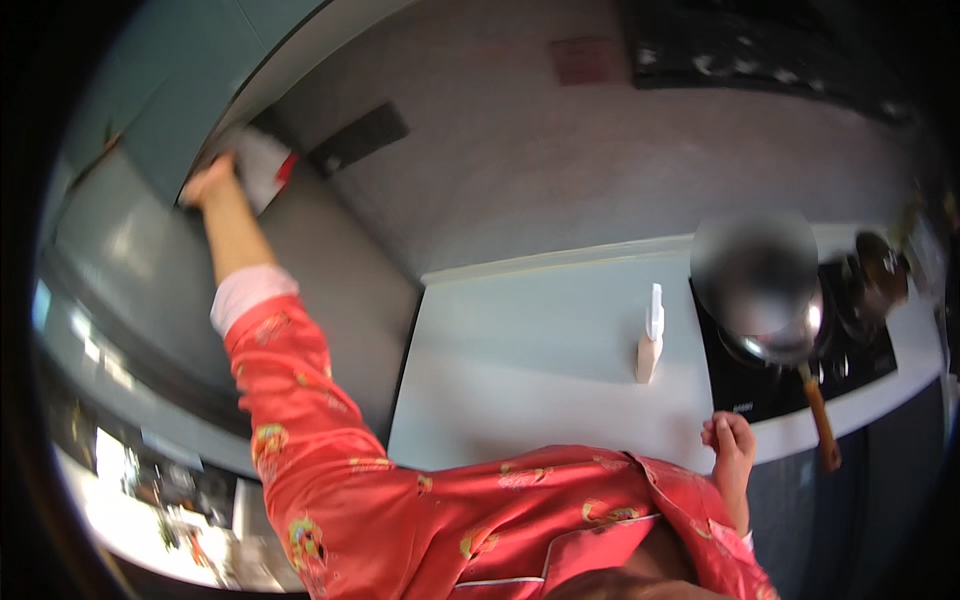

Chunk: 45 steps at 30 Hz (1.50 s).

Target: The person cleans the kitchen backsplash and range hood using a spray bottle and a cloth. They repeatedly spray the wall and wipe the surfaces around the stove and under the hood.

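Observation:
My left hand (210,182) reaches up at the upper left, at the lower edge of a wall cabinet (187,90). Beside its fingers is a blurred white and red object (261,166); whether the hand grips it or the cabinet edge cannot be told. Low on the right, my right hand (729,441) is by the front edge of the counter with its fingers curled and nothing visible in them. A spray bottle (650,337) with a white trigger head stands upright on the pale countertop (525,360), up and to the left of the right hand.
A metal pan (772,330) with a wooden handle (821,427) sits on the black cooktop (750,394) at the right, its handle jutting past the counter's front. A range hood (750,52) hangs above. A tall grey panel (330,285) borders the counter's left end.

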### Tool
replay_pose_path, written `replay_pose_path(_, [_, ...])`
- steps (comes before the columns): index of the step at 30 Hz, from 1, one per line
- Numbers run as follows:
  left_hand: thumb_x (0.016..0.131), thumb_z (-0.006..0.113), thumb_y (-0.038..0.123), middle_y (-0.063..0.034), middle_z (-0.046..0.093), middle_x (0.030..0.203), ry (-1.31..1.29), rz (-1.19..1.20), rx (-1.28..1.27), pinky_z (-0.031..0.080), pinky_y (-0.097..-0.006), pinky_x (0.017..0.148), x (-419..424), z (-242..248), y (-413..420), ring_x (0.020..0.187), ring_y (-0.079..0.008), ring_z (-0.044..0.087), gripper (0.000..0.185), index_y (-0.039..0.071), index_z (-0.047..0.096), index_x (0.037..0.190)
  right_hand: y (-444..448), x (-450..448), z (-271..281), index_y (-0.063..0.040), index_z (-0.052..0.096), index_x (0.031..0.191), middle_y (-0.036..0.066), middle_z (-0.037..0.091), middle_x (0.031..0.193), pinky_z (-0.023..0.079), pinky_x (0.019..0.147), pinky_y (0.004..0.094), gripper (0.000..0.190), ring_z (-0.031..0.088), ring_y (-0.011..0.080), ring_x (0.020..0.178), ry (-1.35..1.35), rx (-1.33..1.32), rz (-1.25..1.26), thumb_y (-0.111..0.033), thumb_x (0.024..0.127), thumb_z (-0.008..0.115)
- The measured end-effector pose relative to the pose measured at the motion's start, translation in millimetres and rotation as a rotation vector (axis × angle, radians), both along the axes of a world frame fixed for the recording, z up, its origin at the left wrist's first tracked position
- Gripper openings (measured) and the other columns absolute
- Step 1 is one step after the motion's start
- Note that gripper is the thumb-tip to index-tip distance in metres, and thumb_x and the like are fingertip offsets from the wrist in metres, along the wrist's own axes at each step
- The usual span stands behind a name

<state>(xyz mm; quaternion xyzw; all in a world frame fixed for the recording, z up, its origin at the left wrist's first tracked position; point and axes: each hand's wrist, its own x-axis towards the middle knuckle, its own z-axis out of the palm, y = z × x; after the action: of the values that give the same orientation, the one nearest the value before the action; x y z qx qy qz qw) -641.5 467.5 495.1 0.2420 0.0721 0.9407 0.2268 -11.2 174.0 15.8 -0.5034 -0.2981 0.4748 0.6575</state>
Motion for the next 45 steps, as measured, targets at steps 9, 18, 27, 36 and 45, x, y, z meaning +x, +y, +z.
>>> replay_pose_path(9, [0.092, 0.025, 0.042, -0.0097, 0.027, 0.148, 0.129, -0.531, 0.149, 0.019, -0.0491, 0.108, 71, 4, 96, 0.136, -0.0299, 0.022, 0.06, 0.004, 0.035, 0.137, -9, -43, 14, 0.001, 0.061, 0.093, 0.006, 0.064, 0.082, 0.047, 0.067, 0.0245, 0.014, 0.059, 0.0117, 0.072, 0.043, -0.049, -0.119, -0.011, 0.091, 0.054])
replay_pose_path(18, [0.088, 0.042, 0.045, -0.0092, 0.033, 0.146, 0.484, -0.648, 0.32, 0.018, -0.0476, 0.111, 408, -48, 70, 0.133, -0.0285, 0.03, 0.059, 0.008, 0.043, 0.134, -49, -31, 5, 0.002, 0.061, 0.093, 0.006, 0.064, 0.081, 0.048, 0.066, 0.023, 0.014, 0.059, 0.0106, 0.07, 0.026, -0.053, -0.364, -0.01, 0.09, 0.055])
replay_pose_path(27, [0.088, 0.041, 0.039, -0.0114, 0.041, 0.139, 0.588, -0.556, 0.19, 0.026, -0.0409, 0.107, 521, -52, 197, 0.129, -0.0269, 0.036, 0.055, 0.006, 0.044, 0.132, -45, -23, 5, 0.002, 0.061, 0.093, 0.006, 0.064, 0.08, 0.048, 0.064, 0.0229, 0.014, 0.058, 0.0102, 0.069, 0.051, -0.072, -0.432, -0.011, 0.091, 0.055])
replay_pose_path(36, [0.089, 0.046, 0.025, -0.0162, 0.05, 0.128, 1.527, 1.6, -0.048, 0.043, -0.0415, 0.091, 544, -47, 391, 0.11, -0.032, 0.053, 0.042, 0.004, 0.047, 0.126, -25, -15, -8, 0.001, 0.061, 0.092, 0.006, 0.064, 0.08, 0.047, 0.063, 0.0227, 0.015, 0.058, 0.01, 0.068, 0.118, -0.171, -0.444, -0.012, 0.091, 0.055])
replay_pose_path(45, [0.09, 0.042, 0.013, -0.0205, 0.058, 0.116, 1.438, 1.094, 0.32, 0.044, -0.0397, 0.091, 507, -151, 440, 0.107, -0.0338, 0.056, 0.03, 0.003, 0.057, 0.113, 6, -21, 3, 0.002, 0.062, 0.094, 0.006, 0.064, 0.081, 0.047, 0.065, 0.0231, 0.016, 0.059, 0.0104, 0.07, 0.107, -0.171, -0.255, -0.013, 0.091, 0.055])
